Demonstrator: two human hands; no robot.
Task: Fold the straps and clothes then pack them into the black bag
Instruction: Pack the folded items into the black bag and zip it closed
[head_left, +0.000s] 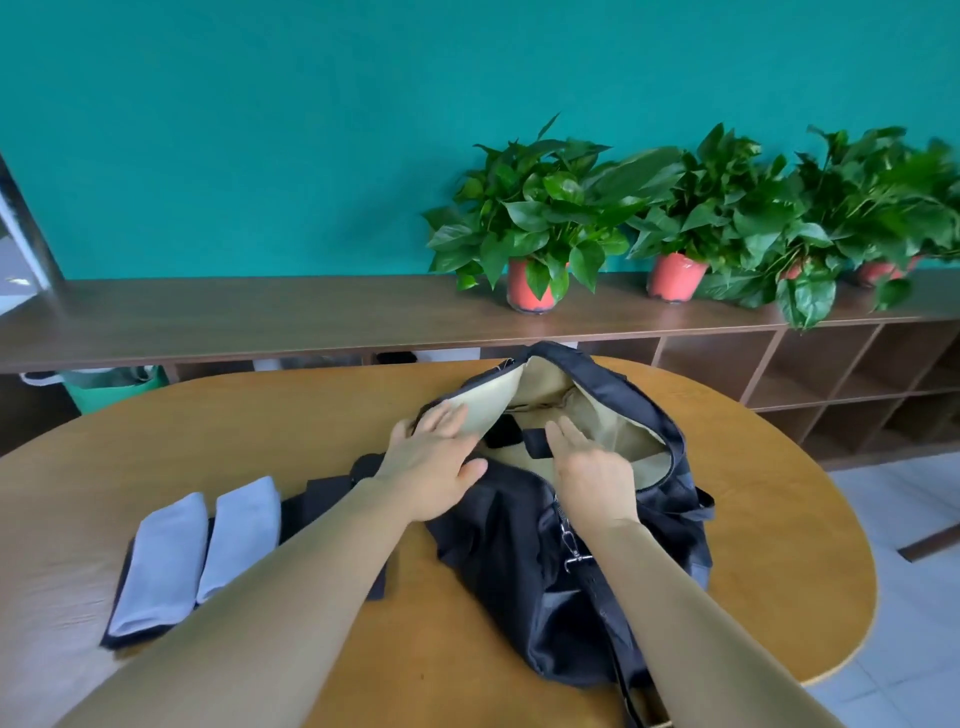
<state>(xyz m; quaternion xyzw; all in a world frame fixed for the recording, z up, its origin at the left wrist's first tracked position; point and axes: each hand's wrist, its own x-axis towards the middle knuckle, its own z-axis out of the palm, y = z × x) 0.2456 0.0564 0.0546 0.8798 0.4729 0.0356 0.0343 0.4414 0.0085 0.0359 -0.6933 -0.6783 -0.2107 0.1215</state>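
Note:
The black bag (524, 561) lies open on the wooden table (779, 571), showing its beige lining (602, 415). Folded black straps (537, 441) rest inside the opening. My left hand (436, 467) lies flat with fingers spread on the bag's left flap, holding nothing. My right hand (592, 467) reaches over the opening with fingers extended, just right of the straps, and grips nothing. Two folded grey cloths (197, 556) lie side by side on a dark folded garment (124, 613) at the left of the table.
A long brown shelf unit (260, 317) runs behind the table under a teal wall. Several potted plants (535, 228) stand on its right half. A green bin (114, 384) sits under the shelf at left. A metal clip (574, 551) hangs on the bag.

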